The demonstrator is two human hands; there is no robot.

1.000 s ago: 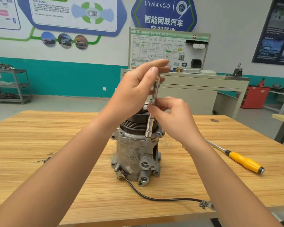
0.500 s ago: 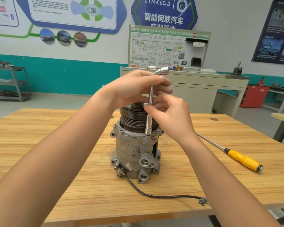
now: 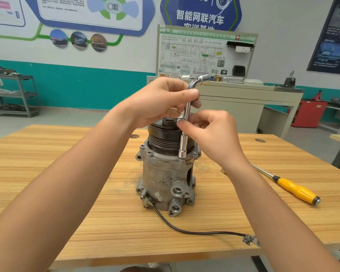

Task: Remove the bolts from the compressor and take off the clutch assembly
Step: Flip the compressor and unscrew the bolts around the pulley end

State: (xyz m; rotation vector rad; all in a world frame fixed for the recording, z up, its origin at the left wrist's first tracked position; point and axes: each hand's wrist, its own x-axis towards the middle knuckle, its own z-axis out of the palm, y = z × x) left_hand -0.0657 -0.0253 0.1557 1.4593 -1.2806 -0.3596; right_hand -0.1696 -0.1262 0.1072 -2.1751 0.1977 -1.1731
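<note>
Way over on the far left there's a grey metal shelf rack (image 3: pixel 18 93) against the teal wall. Nearer in, the wooden bench (image 3: pixel 67 193) takes up most of the view. The left hand (image 3: pixel 165 101) comes in over it and has its fingers curled round the top of an L-shaped socket wrench (image 3: pixel 182 147), just under the bend. The compressor (image 3: pixel 161 179) stands upright roughly in the middle of the bench. The black clutch assembly (image 3: pixel 161 134) is on top of it, right below that left hand. The wrench stands nearly vertical beside the right side of the pulley, with its socket end down on the housing's top flange. Whatever it sits on is hidden by the socket. Just right of that, the right hand (image 3: pixel 216 138) pinches the wrench shaft at about clutch height, fingertips curled in on it. A black wire (image 3: pixel 194 232) runs from the compressor's base toward the near right edge and ends in a frayed bit. Further right, a yellow-handled screwdriver (image 3: pixel 294 190) lies flat on the bench, well apart from the compressor. Off in the far right there's a red cabinet (image 3: pixel 306 114) on the floor.
</note>
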